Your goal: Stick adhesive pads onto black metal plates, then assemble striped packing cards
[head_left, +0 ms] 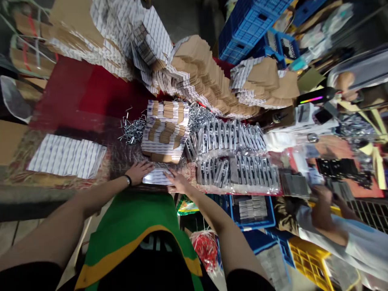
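Note:
A small white carton point(157, 178) with dark stripes lies at the table's near edge, right in front of my body. My left hand point(139, 173) holds its left end, fingers stretched along the far corner. At the right end, my right hand point(178, 182) grips it with the fingertips over the top. Just beyond stands a stack of flat striped cardboard pieces point(165, 133). Loose bent metal pins point(133, 128) are heaped left of that stack. On its right, rows of bagged metal and black parts point(230, 137) reach along the table.
Striped cartons point(68, 155) lie in a row at the left. Fanned cardboard stacks point(203, 72) line the far side, with blue crates point(251, 28) behind. Below the right edge is a blue crate point(253, 212). A co-worker's arm point(327, 214) reaches in at the right.

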Action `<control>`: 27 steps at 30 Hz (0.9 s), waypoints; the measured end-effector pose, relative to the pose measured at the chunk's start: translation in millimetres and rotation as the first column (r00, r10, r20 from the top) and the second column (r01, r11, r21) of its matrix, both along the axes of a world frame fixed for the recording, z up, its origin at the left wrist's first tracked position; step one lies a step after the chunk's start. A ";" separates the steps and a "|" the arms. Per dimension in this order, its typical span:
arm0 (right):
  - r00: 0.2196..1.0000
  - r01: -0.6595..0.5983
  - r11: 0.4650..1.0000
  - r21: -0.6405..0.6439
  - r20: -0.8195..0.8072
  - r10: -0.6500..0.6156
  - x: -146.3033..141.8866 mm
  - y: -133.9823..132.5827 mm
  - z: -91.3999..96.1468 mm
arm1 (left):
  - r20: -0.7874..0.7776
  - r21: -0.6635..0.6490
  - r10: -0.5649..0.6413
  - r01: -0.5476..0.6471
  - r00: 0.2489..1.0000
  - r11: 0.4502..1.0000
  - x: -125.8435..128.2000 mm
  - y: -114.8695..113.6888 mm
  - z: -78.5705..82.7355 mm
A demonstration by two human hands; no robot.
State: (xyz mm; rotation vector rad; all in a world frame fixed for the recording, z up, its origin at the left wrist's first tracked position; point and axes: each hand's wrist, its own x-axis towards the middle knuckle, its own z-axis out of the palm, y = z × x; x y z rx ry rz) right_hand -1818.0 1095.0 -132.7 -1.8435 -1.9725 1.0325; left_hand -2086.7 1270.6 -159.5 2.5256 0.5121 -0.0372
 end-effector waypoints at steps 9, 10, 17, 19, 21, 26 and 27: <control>0.872 0.051 0.997 0.064 0.484 -0.076 -38.2 2.6 -9.2 | -0.201 0.249 -0.093 0.143 0.975 0.958 39.7 -21.6 12.1; 0.878 0.022 0.998 0.064 0.476 -0.050 -35.9 2.8 -9.3 | -0.197 0.228 -0.121 0.165 0.973 0.960 41.6 -20.5 10.5; 0.884 0.123 0.990 0.072 0.445 -0.142 -48.0 -8.3 -15.7 | -0.071 0.118 -0.015 0.023 0.997 0.993 33.1 -43.7 2.6; 0.881 0.152 0.984 0.093 0.439 -0.178 -52.6 -8.9 -15.8 | -0.074 0.095 0.011 -0.004 0.997 0.995 40.6 -52.6 7.6; 0.891 0.182 0.977 0.114 0.402 -0.213 -49.6 -4.0 -11.2 | -0.095 0.045 0.038 -0.034 0.995 0.998 50.4 -54.1 18.1; 0.764 0.532 0.756 0.381 0.169 -0.623 -23.0 35.5 15.6 | -0.072 -0.006 0.294 -0.296 0.953 0.955 20.9 -40.5 46.3; 0.728 0.577 0.712 0.400 0.143 -0.671 -19.3 46.3 20.3 | -0.055 0.016 0.377 -0.376 0.925 0.926 1.0 -36.1 48.8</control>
